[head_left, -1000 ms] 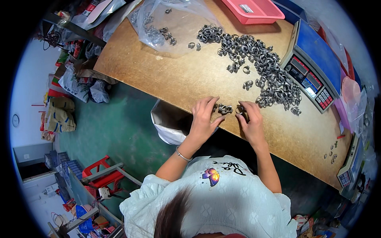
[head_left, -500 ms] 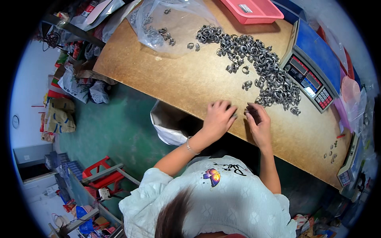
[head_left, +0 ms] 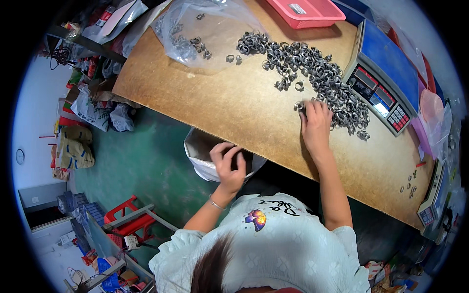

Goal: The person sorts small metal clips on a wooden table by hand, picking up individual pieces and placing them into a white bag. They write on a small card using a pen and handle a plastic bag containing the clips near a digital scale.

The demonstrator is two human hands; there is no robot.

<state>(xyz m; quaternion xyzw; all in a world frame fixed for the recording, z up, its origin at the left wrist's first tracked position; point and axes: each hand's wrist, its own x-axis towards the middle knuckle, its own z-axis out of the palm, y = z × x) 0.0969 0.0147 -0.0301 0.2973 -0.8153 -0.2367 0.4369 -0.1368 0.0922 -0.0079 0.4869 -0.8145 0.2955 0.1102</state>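
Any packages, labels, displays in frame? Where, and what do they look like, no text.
Weighing scale: right on the table, blue top, grey front with dark display windows and a keypad.
Second scale: far right table edge, grey, mostly cut off.
Clear plastic bag: table's far left, crumpled, a few metal rings inside.
White sack: under the table's near edge, open, below the left hand.
Pink tray: far edge, rectangular, small label inside.
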